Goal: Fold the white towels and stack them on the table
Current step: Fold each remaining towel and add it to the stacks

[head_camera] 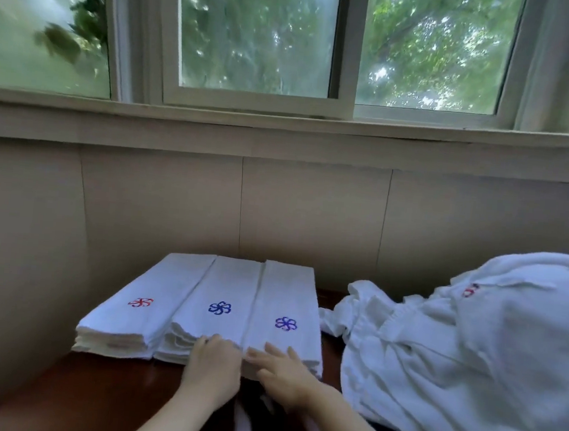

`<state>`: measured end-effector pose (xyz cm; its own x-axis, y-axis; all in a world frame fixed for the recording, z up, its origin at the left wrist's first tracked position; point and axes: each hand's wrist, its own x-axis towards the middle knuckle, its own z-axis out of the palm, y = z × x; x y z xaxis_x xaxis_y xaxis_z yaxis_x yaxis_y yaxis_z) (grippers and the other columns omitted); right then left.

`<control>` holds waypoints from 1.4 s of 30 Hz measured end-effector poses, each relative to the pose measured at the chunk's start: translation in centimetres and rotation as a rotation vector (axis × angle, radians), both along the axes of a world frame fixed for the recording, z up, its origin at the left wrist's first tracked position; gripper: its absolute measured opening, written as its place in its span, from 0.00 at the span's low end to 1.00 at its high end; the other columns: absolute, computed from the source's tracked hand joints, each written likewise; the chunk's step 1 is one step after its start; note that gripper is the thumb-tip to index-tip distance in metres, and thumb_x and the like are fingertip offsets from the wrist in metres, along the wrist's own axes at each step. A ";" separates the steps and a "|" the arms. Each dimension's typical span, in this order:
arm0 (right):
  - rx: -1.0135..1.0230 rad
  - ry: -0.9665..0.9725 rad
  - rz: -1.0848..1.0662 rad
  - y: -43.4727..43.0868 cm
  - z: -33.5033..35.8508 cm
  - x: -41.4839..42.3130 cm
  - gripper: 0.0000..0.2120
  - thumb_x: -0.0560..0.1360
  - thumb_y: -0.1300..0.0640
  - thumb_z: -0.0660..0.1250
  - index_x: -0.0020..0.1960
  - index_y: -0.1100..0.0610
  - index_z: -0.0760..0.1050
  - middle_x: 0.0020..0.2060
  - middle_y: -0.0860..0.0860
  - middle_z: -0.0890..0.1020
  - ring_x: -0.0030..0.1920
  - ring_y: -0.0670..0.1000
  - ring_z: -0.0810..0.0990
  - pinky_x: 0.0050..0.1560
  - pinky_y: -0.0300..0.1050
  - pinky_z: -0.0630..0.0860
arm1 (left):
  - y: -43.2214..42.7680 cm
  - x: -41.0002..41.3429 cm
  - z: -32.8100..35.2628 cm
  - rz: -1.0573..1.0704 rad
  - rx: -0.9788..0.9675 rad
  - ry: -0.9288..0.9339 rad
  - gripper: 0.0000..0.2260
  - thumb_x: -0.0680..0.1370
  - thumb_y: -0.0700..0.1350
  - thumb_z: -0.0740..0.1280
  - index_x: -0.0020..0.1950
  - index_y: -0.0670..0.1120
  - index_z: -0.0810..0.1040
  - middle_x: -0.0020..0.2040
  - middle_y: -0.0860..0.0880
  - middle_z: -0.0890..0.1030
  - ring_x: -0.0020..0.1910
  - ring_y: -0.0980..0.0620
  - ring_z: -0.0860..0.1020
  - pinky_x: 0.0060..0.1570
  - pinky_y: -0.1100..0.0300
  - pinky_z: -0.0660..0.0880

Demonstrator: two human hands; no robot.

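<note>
Towels (220,299) sit in three folded stacks on the worktop (107,382), our left hand (213,367) and right hand (283,370) spread flat on their near ends. Soft, light cloth — we would pinch the loose heap (453,350) by its corners.

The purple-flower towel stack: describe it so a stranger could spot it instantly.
Below the window, three folded towel stacks sit side by side on the dark wooden table. It is the rightmost stack, nearest the unfolded towel heap. Its flower is purple; the middle stack shows blue, the left stack red.
</note>
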<state>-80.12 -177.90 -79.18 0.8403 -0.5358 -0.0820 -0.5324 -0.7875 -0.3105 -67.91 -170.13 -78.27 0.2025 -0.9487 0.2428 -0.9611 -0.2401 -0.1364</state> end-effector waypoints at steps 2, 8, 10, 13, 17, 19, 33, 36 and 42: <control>0.078 0.067 0.026 2.2 0.7 -3.5 0.21 0.81 0.57 0.52 0.73 0.52 0.67 0.73 0.50 0.67 0.73 0.50 0.62 0.72 0.42 0.54 | 1.0 -0.8 1.1 0.047 -0.036 -0.033 0.10 0.62 0.47 0.75 0.40 0.44 0.82 0.38 0.47 0.82 0.42 0.47 0.81 0.44 0.59 0.75; -0.427 0.004 -0.295 1.4 7.2 -19.9 0.19 0.80 0.54 0.55 0.70 0.49 0.68 0.72 0.48 0.67 0.74 0.51 0.60 0.72 0.46 0.55 | -2.2 -8.4 2.5 -0.054 -0.037 0.121 0.16 0.76 0.43 0.56 0.59 0.47 0.78 0.59 0.48 0.76 0.60 0.46 0.72 0.57 0.56 0.67; -0.681 -0.038 -0.520 0.0 10.0 -25.1 0.21 0.79 0.53 0.56 0.71 0.49 0.64 0.72 0.48 0.64 0.75 0.52 0.54 0.72 0.48 0.52 | -4.2 -13.2 3.1 -0.169 -0.105 0.369 0.17 0.76 0.43 0.57 0.63 0.50 0.76 0.62 0.49 0.75 0.62 0.46 0.72 0.55 0.57 0.68; -0.727 -0.013 -0.895 -1.4 12.0 -31.5 0.30 0.77 0.48 0.60 0.76 0.46 0.53 0.74 0.54 0.57 0.75 0.59 0.53 0.70 0.56 0.55 | -6.1 -21.4 4.3 -0.320 -0.117 0.977 0.22 0.77 0.43 0.60 0.72 0.51 0.66 0.66 0.48 0.72 0.59 0.51 0.73 0.55 0.60 0.71; -0.349 -0.239 -1.126 -2.8 11.0 -37.9 0.18 0.76 0.52 0.65 0.65 0.55 0.68 0.57 0.56 0.78 0.61 0.59 0.74 0.51 0.45 0.68 | -6.7 -29.9 6.0 -0.430 0.020 1.572 0.25 0.75 0.43 0.64 0.69 0.59 0.63 0.51 0.49 0.77 0.46 0.54 0.76 0.44 0.63 0.74; -0.251 -0.430 -1.099 -2.8 9.9 -39.3 0.06 0.77 0.56 0.64 0.42 0.52 0.72 0.38 0.50 0.78 0.53 0.58 0.76 0.43 0.42 0.61 | -6.6 -31.9 6.7 -0.491 0.002 1.571 0.21 0.75 0.41 0.62 0.66 0.58 0.68 0.44 0.52 0.76 0.43 0.56 0.75 0.39 0.67 0.71; 0.011 -0.083 -0.060 11.5 9.9 -29.0 0.12 0.73 0.60 0.69 0.33 0.51 0.70 0.27 0.41 0.74 0.32 0.38 0.70 0.37 0.28 0.65 | -0.9 -28.2 7.3 -0.407 0.202 1.502 0.14 0.69 0.42 0.69 0.54 0.49 0.73 0.50 0.51 0.79 0.47 0.55 0.78 0.42 0.62 0.77; 0.139 -0.148 -0.113 13.3 9.0 -28.6 0.06 0.75 0.57 0.67 0.50 0.55 0.81 0.41 0.45 0.82 0.42 0.37 0.73 0.50 0.35 0.72 | 2.1 -25.4 6.0 -0.476 0.259 1.095 0.07 0.64 0.43 0.63 0.40 0.50 0.73 0.38 0.56 0.75 0.37 0.59 0.73 0.32 0.68 0.69; -0.203 -0.179 -0.492 13.3 6.6 -31.2 0.13 0.75 0.57 0.62 0.59 0.53 0.77 0.55 0.51 0.80 0.56 0.49 0.77 0.53 0.36 0.70 | 7.4 -19.5 4.4 -0.389 0.268 0.612 0.03 0.61 0.40 0.57 0.30 0.47 0.64 0.29 0.52 0.68 0.33 0.51 0.67 0.32 0.58 0.60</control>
